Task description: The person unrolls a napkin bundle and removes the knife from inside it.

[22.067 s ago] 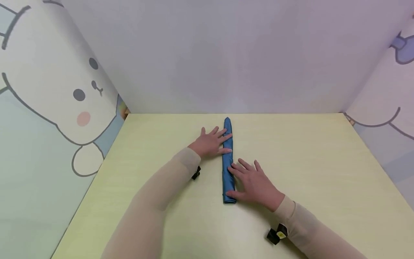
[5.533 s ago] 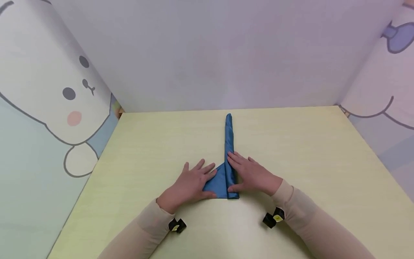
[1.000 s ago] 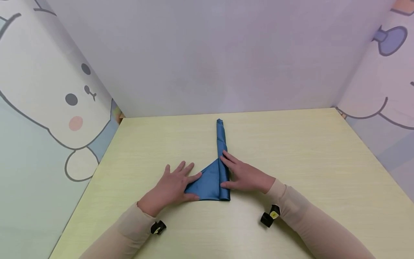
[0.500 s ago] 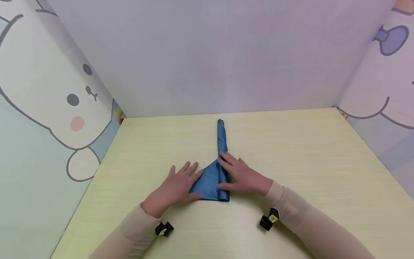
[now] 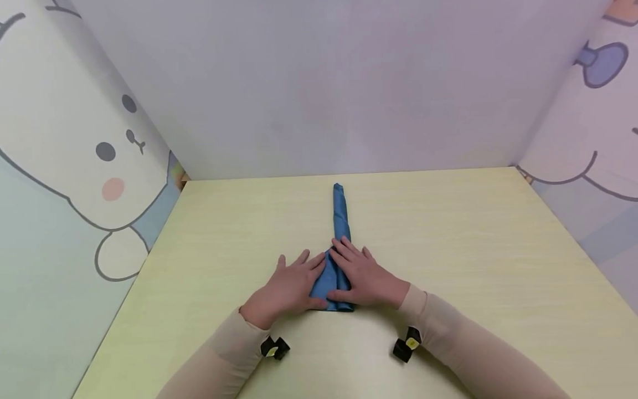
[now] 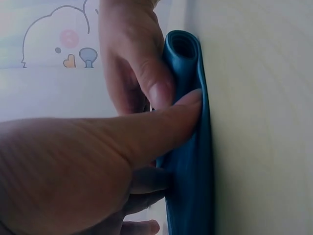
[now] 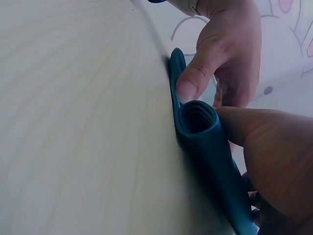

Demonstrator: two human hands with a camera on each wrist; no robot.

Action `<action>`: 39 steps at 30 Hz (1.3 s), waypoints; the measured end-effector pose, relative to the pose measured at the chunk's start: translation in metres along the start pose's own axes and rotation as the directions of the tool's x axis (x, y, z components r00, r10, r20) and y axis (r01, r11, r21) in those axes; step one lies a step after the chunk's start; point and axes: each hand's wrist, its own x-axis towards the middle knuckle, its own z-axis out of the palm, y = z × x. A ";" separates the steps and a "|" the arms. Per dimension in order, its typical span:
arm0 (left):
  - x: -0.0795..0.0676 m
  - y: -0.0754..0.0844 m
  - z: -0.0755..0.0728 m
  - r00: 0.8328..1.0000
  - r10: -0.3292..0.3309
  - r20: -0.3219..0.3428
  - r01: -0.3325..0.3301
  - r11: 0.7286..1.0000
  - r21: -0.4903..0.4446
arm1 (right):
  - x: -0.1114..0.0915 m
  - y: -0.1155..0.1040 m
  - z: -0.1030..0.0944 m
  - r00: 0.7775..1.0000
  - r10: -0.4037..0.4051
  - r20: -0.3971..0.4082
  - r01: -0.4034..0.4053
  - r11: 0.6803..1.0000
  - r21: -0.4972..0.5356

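Observation:
A shiny blue cloth point(image 5: 340, 213) lies on the table, its right side rolled into a narrow tube that runs away from me. At the near left a flat flap point(image 5: 323, 280) spreads out from the tube. My left hand point(image 5: 286, 288) rests flat on that flap, fingers spread and thumb on its near edge. My right hand point(image 5: 369, 281) lies over the near half of the roll, fingertips and thumb reaching across to its left side. The right wrist view shows the coiled layers at the open end of the roll point(image 7: 198, 117). The left thumb point(image 6: 171, 117) presses the flap beside the roll.
The pale wooden table point(image 5: 448, 233) reaches back to a plain whitish wall point(image 5: 349, 88). Side panels with cartoon drawings point(image 5: 114, 149) stand left and right. Small black wrist cameras point(image 5: 275, 348) hang under both sleeves.
Over the last second my left hand has slid right, close to my right hand, and less of the flap shows. Long before, the cloth was a closed strip without the flap.

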 end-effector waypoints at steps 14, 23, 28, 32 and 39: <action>0.003 -0.008 0.006 1.000 0.004 -0.003 -0.004 1.000 0.023 | -0.002 0.003 -0.006 0.998 0.037 0.046 -0.037 0.999 -0.013; 0.001 -0.007 0.004 1.000 0.008 -0.010 -0.007 1.000 0.025 | -0.007 0.002 -0.012 0.996 0.069 0.060 -0.066 0.997 -0.046; 0.003 -0.006 0.003 1.000 0.005 -0.007 -0.005 0.999 0.031 | -0.008 0.002 -0.015 0.995 0.077 0.064 -0.075 0.996 -0.043; 0.002 -0.006 0.002 1.000 0.001 0.001 -0.001 1.000 0.021 | -0.009 0.001 -0.017 0.994 0.085 0.073 -0.082 0.996 -0.045; 0.002 -0.006 0.002 1.000 0.001 -0.003 0.000 1.000 0.019 | -0.010 0.001 -0.021 0.991 0.099 0.084 -0.094 0.994 -0.060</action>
